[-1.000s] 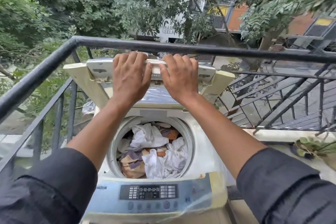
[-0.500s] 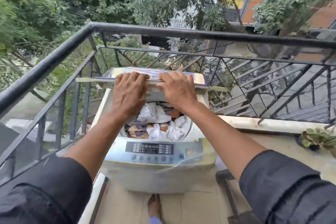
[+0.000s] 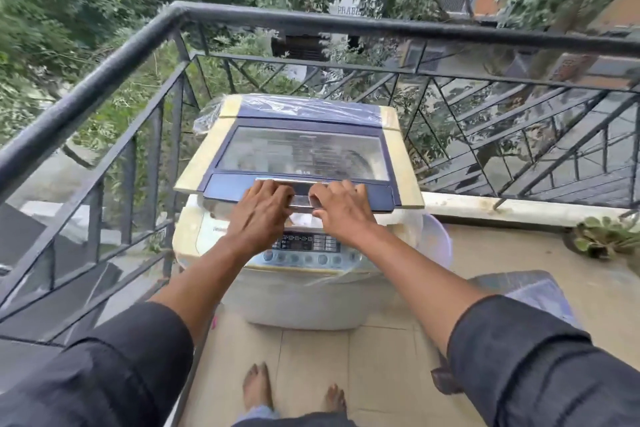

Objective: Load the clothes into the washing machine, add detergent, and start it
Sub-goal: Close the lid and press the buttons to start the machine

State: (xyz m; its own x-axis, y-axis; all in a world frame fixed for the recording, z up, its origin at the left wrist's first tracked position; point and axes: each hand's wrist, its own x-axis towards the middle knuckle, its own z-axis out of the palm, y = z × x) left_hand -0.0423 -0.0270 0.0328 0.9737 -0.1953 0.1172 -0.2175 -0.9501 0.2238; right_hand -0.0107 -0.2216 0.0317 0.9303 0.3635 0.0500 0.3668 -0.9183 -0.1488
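Both arms stretched forward in dark sleeves, left hand (image 3: 260, 211) and right hand (image 3: 341, 207) side by side, palms down, fingers curled, bare feet (image 3: 257, 386) below.

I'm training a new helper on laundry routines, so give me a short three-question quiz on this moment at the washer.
1. True or false: the lid of the washing machine stands fully upright.
2. Where do both hands rest? A) on the railing B) on the lid's front handle C) on the control panel
3. Fill in: the lid's front edge is not yet flat; a ____ remains under it.

Key
1. False: it is lowered, nearly shut.
2. B: left hand and right hand both lie on the handle.
3. gap
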